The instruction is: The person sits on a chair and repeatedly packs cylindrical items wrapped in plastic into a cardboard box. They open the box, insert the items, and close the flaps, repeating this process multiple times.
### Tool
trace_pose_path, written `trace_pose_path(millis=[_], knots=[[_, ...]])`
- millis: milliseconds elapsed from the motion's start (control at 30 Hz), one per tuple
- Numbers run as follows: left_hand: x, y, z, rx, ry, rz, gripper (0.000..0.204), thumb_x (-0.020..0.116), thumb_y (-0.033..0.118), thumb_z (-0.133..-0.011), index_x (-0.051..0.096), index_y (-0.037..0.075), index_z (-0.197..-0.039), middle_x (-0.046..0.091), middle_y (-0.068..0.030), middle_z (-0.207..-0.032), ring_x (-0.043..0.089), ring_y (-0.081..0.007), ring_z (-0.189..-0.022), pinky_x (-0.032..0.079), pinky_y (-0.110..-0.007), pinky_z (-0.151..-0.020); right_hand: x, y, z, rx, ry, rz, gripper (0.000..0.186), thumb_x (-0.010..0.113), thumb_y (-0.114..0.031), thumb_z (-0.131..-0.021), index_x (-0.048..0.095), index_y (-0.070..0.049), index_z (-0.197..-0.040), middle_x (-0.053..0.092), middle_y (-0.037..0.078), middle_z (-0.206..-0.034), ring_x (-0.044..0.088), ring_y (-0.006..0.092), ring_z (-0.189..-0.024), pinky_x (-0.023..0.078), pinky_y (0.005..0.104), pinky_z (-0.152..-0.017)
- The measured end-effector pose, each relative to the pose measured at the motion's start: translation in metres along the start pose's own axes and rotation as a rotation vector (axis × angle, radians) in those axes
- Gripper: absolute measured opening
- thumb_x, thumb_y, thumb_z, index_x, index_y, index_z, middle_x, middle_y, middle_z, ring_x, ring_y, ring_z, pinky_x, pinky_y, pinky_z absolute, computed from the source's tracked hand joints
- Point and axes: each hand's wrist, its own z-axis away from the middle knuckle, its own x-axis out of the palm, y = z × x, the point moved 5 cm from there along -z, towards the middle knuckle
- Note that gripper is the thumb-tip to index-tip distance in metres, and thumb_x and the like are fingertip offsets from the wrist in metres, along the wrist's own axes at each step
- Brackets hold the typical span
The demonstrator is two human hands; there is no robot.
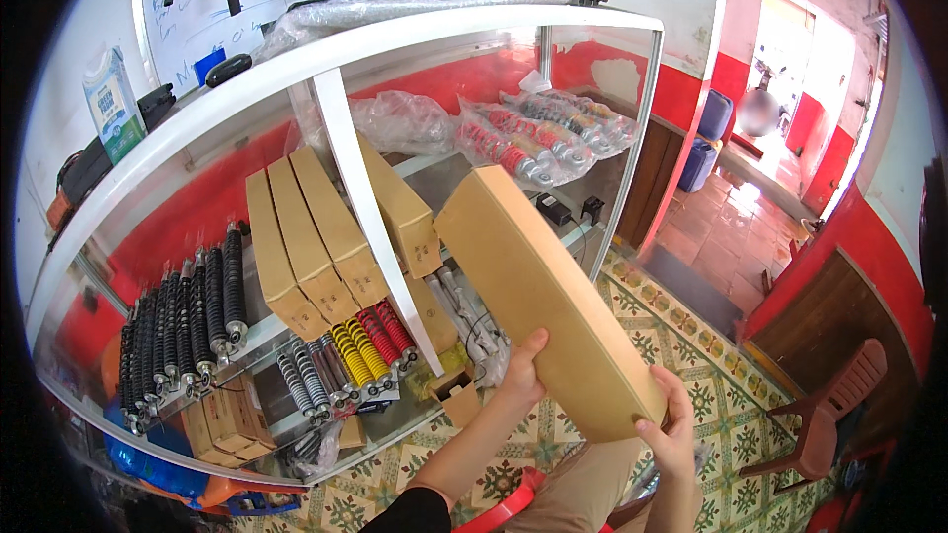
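A long brown cardboard box is held up before me, tilted, its far end toward the glass display cabinet. My left hand grips its left side, thumb on the near face and the other fingers hidden behind or under it. At the box's lower right end, my right hand wraps around the corner, thumb and fingers on its sides. The box looks closed. Past it, similar cardboard boxes stand in a row on the cabinet shelf, beside black coil-spring shock absorbers and yellow and red ones.
The white-framed glass cabinet fills the left and middle. Plastic-wrapped shock absorbers lie on its upper shelf. A brown plastic chair stands at right on the patterned tile floor. A doorway opens at far right.
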Motion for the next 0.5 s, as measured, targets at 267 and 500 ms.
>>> trace_pose_path(millis=[267,500], knots=[[0.024,-0.002,-0.014,0.018,0.18,-0.084,0.052,0.071,0.019,-0.093,0.046,0.004,-0.136,0.061,-0.0099,-0.124,0.064,-0.0222,-0.109,0.058,-0.037,-0.09,-0.003,0.025,-0.015,-0.132,0.384,-0.166,0.086,0.078,-0.019,-0.08,0.03,-0.008,-0.15,0.058,0.017,-0.129,0.059,0.0257,-0.117,0.047,0.0391,-0.102],[0.035,0.024,-0.03,0.053,0.28,-0.218,0.054,0.072,0.021,-0.092,0.045,0.004,-0.137,0.059,-0.0084,-0.126,0.061,-0.0213,-0.114,0.055,-0.036,-0.092,-0.003,0.051,-0.049,-0.043,0.468,-0.199,0.073,0.072,-0.008,-0.085,0.036,-0.011,-0.148,0.058,0.02,-0.128,0.057,0.0245,-0.118,0.046,0.0395,-0.102]])
